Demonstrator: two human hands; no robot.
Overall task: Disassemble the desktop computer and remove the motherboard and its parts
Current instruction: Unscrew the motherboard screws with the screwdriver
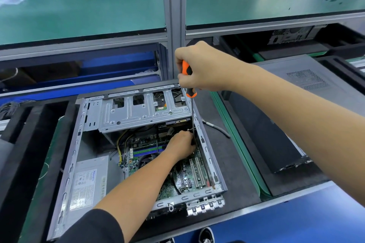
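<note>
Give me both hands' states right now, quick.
Left hand: inside the computer case, fingers curled at the screwdriver shaft near its tip; actual grip cannot be told.
Right hand: closed around the screwdriver's orange-and-black handle, held upright.

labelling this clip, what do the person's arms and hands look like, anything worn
Both hands, left hand and right hand, are bare: no gloves, rings or watch visible. The left arm has a black sleeve pushed above the elbow. No sleeve shows on the right forearm.

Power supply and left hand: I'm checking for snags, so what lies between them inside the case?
In the head view, yellow cables and green motherboard lie between the power supply and left hand.
</note>
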